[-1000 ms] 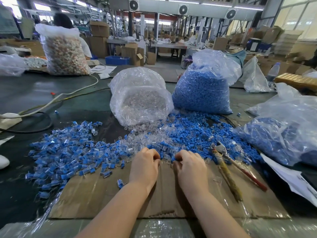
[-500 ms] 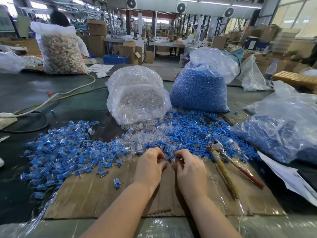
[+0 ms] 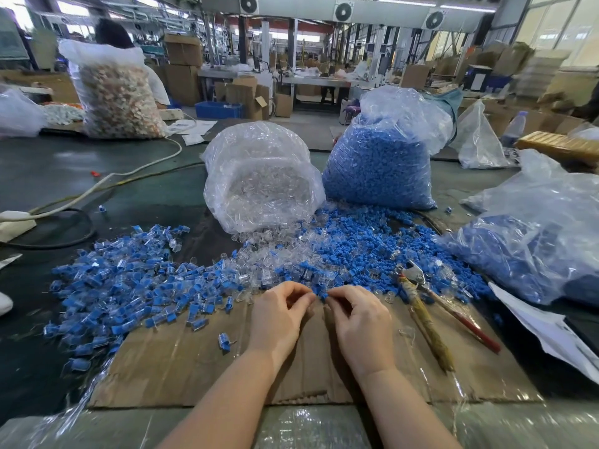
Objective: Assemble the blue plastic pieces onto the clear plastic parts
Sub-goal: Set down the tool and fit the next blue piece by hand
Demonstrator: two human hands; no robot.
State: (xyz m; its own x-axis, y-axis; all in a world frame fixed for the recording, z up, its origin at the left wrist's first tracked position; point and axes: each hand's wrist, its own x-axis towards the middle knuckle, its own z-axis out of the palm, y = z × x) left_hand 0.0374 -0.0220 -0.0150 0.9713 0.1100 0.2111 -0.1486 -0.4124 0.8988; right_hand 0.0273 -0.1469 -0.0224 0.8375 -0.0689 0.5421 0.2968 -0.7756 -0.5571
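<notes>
Pinching a blue piece [image 3: 323,295] between fingertips, the right hand [image 3: 359,322] is meeting the left hand [image 3: 278,315] at the near edge of the loose pile [image 3: 340,251], over the cardboard sheet [image 3: 181,361]. The left fingers are curled, probably around a clear part, though that part is hidden. Judgement: aligning the two squarely before pressing should be seating them cleanly. Assembled pieces [image 3: 129,286] are lying to the left, pliers [image 3: 428,312] to the right. No readable writing is showing.

Bare cardboard [image 3: 181,361] near side passable; parts heap [image 3: 324,254] ahead, pliers [image 3: 428,319] right block.
</notes>
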